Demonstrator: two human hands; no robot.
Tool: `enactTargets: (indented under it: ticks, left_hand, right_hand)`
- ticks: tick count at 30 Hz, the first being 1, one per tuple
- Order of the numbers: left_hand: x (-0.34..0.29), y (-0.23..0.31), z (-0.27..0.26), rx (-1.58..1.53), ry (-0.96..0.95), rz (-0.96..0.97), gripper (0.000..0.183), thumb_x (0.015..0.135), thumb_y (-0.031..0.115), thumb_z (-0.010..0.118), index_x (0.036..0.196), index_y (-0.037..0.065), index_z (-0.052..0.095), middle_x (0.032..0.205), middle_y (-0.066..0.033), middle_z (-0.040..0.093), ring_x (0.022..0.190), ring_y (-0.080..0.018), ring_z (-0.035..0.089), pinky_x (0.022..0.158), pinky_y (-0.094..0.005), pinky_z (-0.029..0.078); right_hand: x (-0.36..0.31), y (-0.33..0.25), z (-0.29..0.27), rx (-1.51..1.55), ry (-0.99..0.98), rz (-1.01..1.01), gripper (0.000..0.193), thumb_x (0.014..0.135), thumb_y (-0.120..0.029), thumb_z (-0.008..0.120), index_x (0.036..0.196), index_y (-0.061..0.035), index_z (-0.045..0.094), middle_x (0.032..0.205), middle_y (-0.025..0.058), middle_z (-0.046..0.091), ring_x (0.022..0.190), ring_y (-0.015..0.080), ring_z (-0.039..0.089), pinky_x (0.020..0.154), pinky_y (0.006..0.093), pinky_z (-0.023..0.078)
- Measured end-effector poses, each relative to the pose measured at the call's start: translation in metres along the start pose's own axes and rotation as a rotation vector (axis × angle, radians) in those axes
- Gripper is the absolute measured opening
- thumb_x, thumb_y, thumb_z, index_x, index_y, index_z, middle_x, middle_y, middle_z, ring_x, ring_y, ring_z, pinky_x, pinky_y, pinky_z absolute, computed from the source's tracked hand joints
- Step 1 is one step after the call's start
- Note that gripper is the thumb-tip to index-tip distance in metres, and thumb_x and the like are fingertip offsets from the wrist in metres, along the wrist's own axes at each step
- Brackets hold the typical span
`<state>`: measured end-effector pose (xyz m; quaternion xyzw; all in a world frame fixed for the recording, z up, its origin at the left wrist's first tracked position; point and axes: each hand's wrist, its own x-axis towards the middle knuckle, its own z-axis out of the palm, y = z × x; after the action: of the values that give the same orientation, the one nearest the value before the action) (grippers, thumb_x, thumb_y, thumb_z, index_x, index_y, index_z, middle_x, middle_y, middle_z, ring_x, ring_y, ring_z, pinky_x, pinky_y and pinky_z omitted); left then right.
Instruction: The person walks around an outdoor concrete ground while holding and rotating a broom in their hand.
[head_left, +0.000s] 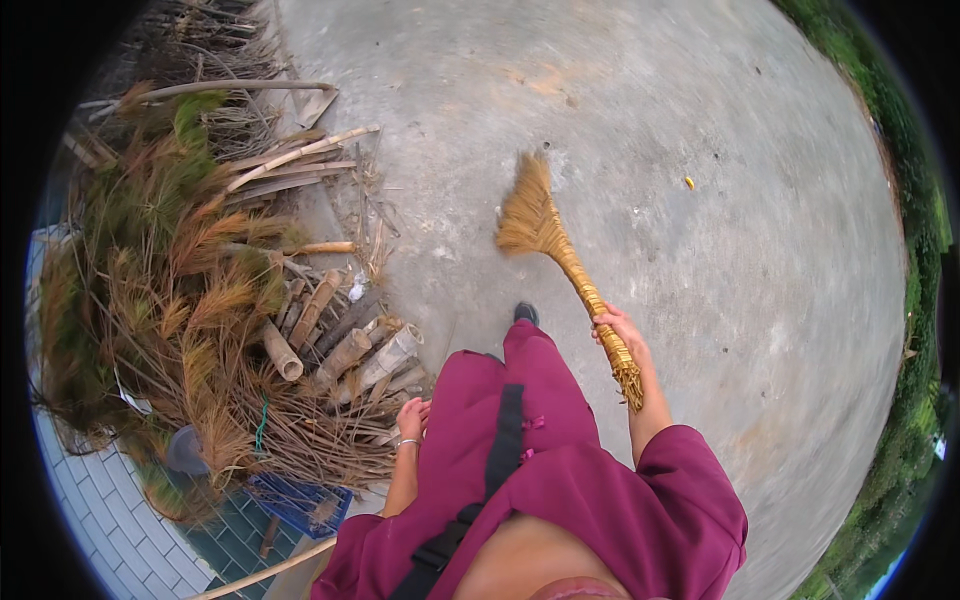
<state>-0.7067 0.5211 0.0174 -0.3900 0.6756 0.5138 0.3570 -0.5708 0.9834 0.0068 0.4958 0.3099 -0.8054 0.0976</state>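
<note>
The right hand holds a straw broom over the pale concrete floor, its fingers closed around the bound handle just above the frayed near end. The broom slants from there toward the far left, its bristles fanned out in front of the person's legs — whether they touch the concrete, I cannot tell.

The left hand hangs beside the left thigh, well apart from the broom, its fingers loosely bent, and nothing shows in them (a thin bracelet circles the wrist). It is near the edge of a big woodpile on the left: cut bamboo pieces, thin sticks and browning pine branches, with a blue crate at its near end.

The person wears a purple outfit with a black strap across it — one dark shoe shows ahead. A small yellow scrap lies on the concrete, far and to the right of the bristles. Green plants border the right side.
</note>
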Motion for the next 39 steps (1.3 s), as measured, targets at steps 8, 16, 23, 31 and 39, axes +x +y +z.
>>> enactTargets:
  ticks: [8, 16, 23, 31, 39]
  left_hand:
    - [0.040, -0.009, -0.007, 0.198, -0.022, 0.222, 0.020, 0.079, 0.013, 0.053, 0.094, 0.001, 0.061, 0.083, -0.0034, 0.062, 0.071, -0.0093, 0.056, 0.065, -0.0211, 0.045]
    - [0.133, 0.078, 0.003, 0.363, -0.132, 0.184, 0.020, 0.077, 0.013, 0.053, 0.091, 0.003, 0.062, 0.073, -0.0040, 0.061, 0.062, -0.0100, 0.054, 0.056, -0.0217, 0.043]
    - [0.145, 0.185, -0.006, 0.065, -0.149, 0.015, 0.029, 0.080, 0.017, 0.050, 0.106, 0.005, 0.049, 0.083, -0.0090, 0.059, 0.067, -0.0158, 0.057, 0.054, -0.0270, 0.047]
    - [0.200, 0.220, -0.011, 0.114, -0.238, -0.036, 0.025, 0.080, 0.015, 0.050, 0.103, 0.005, 0.050, 0.081, -0.0084, 0.059, 0.065, -0.0161, 0.058, 0.055, -0.0273, 0.048]
    - [0.180, 0.294, 0.015, 0.060, -0.136, -0.054, 0.024, 0.081, 0.016, 0.049, 0.102, 0.006, 0.051, 0.078, -0.0073, 0.060, 0.062, -0.0137, 0.058, 0.051, -0.0240, 0.049]
  right_hand:
    - [-0.028, -0.024, 0.069, -0.363, 0.120, -0.137, 0.085, 0.062, -0.002, 0.061, 0.135, -0.0104, 0.018, 0.068, 0.0076, 0.054, 0.048, 0.0158, 0.054, 0.042, 0.0287, 0.046]
    - [0.069, -0.070, 0.159, -0.292, -0.099, -0.037, 0.060, 0.067, -0.005, 0.059, 0.123, -0.0076, 0.038, 0.070, 0.0057, 0.053, 0.052, 0.0146, 0.054, 0.044, 0.0262, 0.046]
    - [0.048, -0.096, 0.142, -0.163, 0.153, -0.076, 0.040, 0.067, -0.003, 0.058, 0.105, -0.0044, 0.045, 0.065, 0.0068, 0.051, 0.048, 0.0173, 0.053, 0.039, 0.0286, 0.045]
    - [0.094, -0.142, 0.295, -0.506, 0.034, -0.075, 0.074, 0.062, -0.004, 0.061, 0.130, -0.0096, 0.032, 0.068, 0.0058, 0.054, 0.051, 0.0150, 0.054, 0.045, 0.0269, 0.045]
    - [0.199, -0.174, 0.330, -0.402, -0.137, 0.044, 0.058, 0.068, -0.006, 0.060, 0.123, -0.0097, 0.041, 0.068, 0.0065, 0.055, 0.050, 0.0141, 0.055, 0.045, 0.0245, 0.046]
